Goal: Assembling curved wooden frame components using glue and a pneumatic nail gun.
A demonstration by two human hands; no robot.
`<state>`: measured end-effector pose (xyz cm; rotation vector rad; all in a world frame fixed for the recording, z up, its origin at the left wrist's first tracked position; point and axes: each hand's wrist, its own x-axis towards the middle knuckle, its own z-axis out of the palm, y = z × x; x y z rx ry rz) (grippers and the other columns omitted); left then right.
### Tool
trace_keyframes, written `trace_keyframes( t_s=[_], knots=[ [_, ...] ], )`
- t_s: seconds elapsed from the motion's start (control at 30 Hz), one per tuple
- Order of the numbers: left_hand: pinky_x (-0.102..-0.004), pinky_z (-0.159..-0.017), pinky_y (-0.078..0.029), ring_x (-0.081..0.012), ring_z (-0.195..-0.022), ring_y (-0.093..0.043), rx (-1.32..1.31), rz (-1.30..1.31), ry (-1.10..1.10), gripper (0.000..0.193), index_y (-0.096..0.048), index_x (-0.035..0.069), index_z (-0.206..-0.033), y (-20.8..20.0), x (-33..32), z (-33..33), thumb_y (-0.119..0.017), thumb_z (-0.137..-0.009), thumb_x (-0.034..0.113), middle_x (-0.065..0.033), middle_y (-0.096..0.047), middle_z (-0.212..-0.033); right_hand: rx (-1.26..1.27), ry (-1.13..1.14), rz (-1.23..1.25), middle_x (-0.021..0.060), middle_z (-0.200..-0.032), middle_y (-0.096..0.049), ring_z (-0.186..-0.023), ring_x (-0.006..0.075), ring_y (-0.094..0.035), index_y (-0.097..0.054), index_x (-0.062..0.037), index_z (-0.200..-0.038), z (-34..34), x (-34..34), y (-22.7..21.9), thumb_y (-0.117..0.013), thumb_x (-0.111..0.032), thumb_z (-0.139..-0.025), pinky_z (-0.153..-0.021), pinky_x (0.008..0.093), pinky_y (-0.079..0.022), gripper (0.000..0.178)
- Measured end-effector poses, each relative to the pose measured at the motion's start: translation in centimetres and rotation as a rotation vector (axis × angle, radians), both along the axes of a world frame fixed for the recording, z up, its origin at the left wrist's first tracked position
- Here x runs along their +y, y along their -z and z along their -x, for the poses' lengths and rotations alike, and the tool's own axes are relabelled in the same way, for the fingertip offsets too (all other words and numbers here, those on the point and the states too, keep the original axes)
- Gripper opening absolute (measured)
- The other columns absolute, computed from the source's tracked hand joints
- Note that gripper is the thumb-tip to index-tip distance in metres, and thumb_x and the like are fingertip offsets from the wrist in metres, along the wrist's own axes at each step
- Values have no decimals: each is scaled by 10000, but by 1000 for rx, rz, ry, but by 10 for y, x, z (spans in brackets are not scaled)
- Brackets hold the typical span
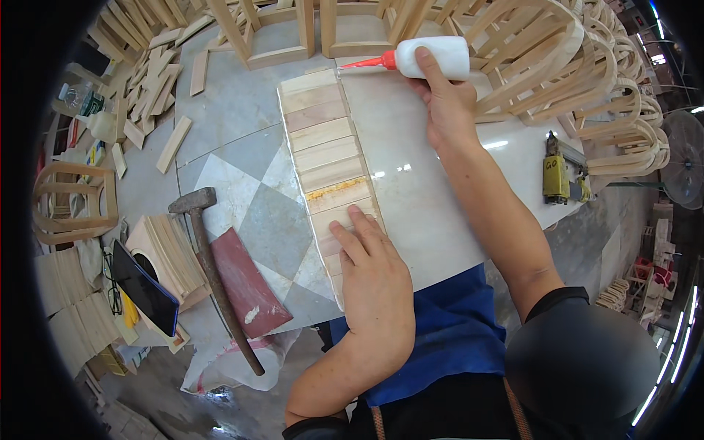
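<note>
My right hand [449, 103] is wrapped round a white squeeze bottle [444, 59], probably of glue. Its long red nozzle points left, with the tip at the far right corner of a row of thin pale wood slats [323, 136]. The slats lie side by side in a long strip running toward me, and a whitish line edges both long sides. One slat near the middle carries a yellowish streak [336, 188]. Flat on the near end of the strip rests my left hand [375, 282], its fingers stretched out and holding nothing.
A hammer [207, 257] lies left of the strip beside a dark red board [246, 286]. Loose wood pieces [154, 92] pile up at the far left. Wooden frames [528, 59] crowd the far and right edges. A yellow nail gun [557, 176] sits at the right.
</note>
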<state>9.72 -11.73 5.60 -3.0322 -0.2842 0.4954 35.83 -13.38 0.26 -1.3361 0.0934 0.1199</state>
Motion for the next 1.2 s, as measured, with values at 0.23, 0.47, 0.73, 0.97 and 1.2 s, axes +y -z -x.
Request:
trace_keyframes(
  t_s=[0.23, 0.47, 0.73, 0.97, 1.2],
  knots=[
    [-410, -1166, -534, -537, -1473, -505, 24, -20, 9, 563, -550, -150, -1566, -2, 1, 0, -593, -1035, 34, -384, -460, -1659, -9, -7, 60, 225, -1335, -693, -1187, 300, -747, -603, 150, -1385, -7, 9, 14, -925, -266, -959, -1020, 344, -672, 677],
    [-418, -1168, -537, -547, -1469, -508, 16, -26, 13, 560, -551, -154, -1561, 0, 1, 0, -593, -1034, 31, -395, -460, -1654, -21, 8, 63, 221, -1311, -705, -1164, 307, -756, -608, 152, -1381, -9, 12, 18, -929, -266, -955, -1017, 347, -673, 677],
    [-425, -1169, -539, -553, -1461, -517, -1, -27, 16, 552, -559, -157, -1552, -2, 0, 1, -595, -1033, 29, -404, -469, -1643, -27, -12, 57, 222, -1306, -711, -1155, 307, -759, -617, 151, -1369, -5, 6, 18, -931, -267, -954, -1002, 344, -678, 667],
    [-421, -1166, -541, -551, -1461, -518, -21, -40, 24, 553, -559, -158, -1551, -1, 0, 2, -600, -1031, 27, -406, -469, -1641, -25, -26, 27, 226, -1308, -711, -1142, 303, -763, -621, 145, -1362, 1, -1, 18, -933, -256, -951, -994, 344, -684, 653],
    [-411, -1163, -540, -548, -1459, -519, 8, -48, 26, 567, -544, -161, -1561, -4, 0, 1, -604, -1031, 31, -404, -463, -1646, -33, -17, 37, 205, -1277, -710, -1118, 277, -754, -606, 114, -1368, 10, -3, 20, -916, -268, -959, -940, 328, -679, 640]
  ],
)
